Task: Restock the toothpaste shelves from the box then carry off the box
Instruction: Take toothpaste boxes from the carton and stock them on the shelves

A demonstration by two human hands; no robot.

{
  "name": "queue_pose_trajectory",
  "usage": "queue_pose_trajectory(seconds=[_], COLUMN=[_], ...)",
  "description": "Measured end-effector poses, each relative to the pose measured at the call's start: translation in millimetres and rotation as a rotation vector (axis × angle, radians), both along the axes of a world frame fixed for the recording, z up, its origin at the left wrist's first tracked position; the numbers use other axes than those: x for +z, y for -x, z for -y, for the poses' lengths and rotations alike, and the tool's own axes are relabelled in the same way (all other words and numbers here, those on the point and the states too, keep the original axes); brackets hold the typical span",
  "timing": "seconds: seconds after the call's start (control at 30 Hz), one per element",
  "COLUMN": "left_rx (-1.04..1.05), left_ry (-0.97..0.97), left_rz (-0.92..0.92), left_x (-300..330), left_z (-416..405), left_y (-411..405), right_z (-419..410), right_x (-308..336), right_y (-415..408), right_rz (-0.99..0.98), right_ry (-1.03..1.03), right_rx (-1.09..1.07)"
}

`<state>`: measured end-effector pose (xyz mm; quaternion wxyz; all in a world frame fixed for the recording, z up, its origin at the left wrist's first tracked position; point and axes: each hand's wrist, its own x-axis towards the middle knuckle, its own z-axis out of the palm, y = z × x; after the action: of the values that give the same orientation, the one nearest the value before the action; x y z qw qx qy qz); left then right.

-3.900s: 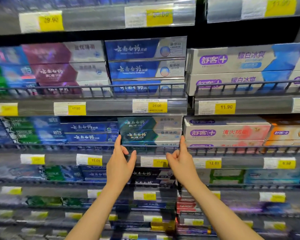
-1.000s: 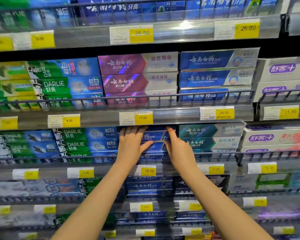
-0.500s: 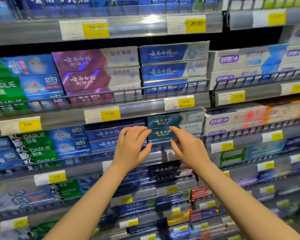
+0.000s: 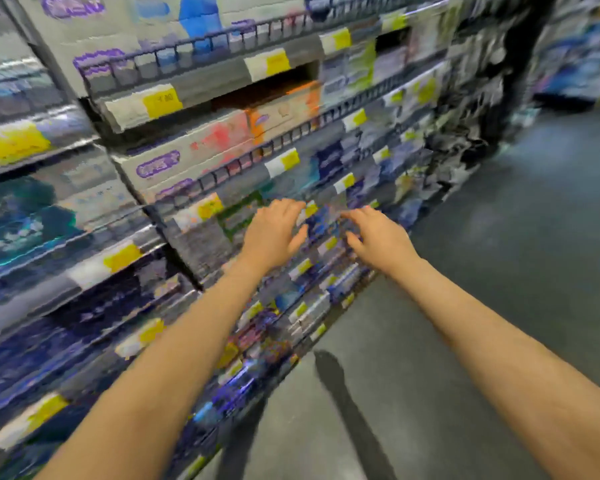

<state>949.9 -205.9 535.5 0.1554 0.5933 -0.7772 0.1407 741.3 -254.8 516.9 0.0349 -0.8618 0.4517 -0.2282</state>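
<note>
The view is heavily blurred by motion. Toothpaste shelves (image 4: 201, 174) run along the left, packed with white, blue and orange cartons behind wire rails and yellow price tags. My left hand (image 4: 274, 233) and my right hand (image 4: 378, 237) are stretched forward side by side with fingers spread and relaxed. Neither hand holds anything. They hover in front of a lower shelf of blue cartons (image 4: 326, 220), and I cannot tell whether they touch it. No box is in view.
Grey aisle floor (image 4: 499, 271) opens to the right and runs to the far end. A dark streak (image 4: 347, 410) lies on the floor near the shelf foot. More stocked racks (image 4: 575, 64) stand at the far right.
The view has swung hard to the right and down, so the shelves now slant away and the floor shows. Both hands have come off the blue cartons and hang empty ahead.
</note>
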Motion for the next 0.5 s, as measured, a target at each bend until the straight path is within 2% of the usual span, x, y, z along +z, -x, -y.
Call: queue_pose_trajectory(seconds=[0.23,0.5], left_rx=[-0.299,-0.686], left_ry=[-0.327,-0.489], left_rz=[-0.062,0.011], left_x=[-69.2,-124.5], left_z=[63.9,92.7], left_y=[192.1,395.5], right_z=[-12.0,-88.9], right_x=[-54.3,-111.2], right_y=[202.4,377.1], right_rz=[-0.063,0.033], right_ry=[-0.201,-0.544], right_rx=[-0.404,-0.930])
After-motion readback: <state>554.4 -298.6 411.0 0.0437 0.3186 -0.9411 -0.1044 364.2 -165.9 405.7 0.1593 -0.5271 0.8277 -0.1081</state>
